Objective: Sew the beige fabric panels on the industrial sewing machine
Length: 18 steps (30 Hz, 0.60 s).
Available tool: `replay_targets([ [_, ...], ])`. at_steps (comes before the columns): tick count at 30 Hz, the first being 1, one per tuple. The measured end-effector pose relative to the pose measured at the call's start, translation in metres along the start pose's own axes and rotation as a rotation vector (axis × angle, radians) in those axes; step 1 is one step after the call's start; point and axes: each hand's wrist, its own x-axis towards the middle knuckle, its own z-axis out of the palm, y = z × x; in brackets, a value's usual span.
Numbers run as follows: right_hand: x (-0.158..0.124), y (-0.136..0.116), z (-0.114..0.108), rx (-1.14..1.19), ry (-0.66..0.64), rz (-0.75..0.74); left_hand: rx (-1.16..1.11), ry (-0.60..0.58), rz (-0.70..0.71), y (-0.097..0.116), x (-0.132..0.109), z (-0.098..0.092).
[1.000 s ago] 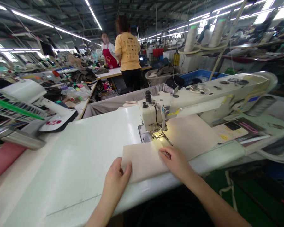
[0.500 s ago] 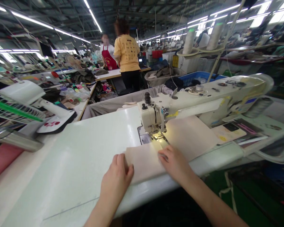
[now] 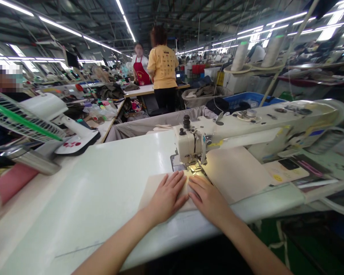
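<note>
Left hand [image 3: 167,196] lies flat, gripping nothing, on pale fabric [image 3: 148,188] just in front of the sewing machine [image 3: 240,124]; right hand [image 3: 209,196] curls alongside, can't tell if it's gripping.

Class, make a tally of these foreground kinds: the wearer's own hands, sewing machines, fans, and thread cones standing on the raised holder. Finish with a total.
Hands: 2 (left hand, right hand)
Sewing machine: 1
Fan: 1
Thread cones: 2 (left cone, right cone)
Total: 6
</note>
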Motion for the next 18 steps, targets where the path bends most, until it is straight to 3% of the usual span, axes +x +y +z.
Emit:
replay_targets([
  [5,0.0071,-0.0008,0.0012,0.054,0.019,0.023,-0.009,-0.015,-0.013,-0.0047,0.0029,-0.0067],
  [18,0.0087,0.0018,0.0015,0.040,0.002,0.024,0.006,0.014,0.011,-0.0079,0.0045,-0.0018],
])
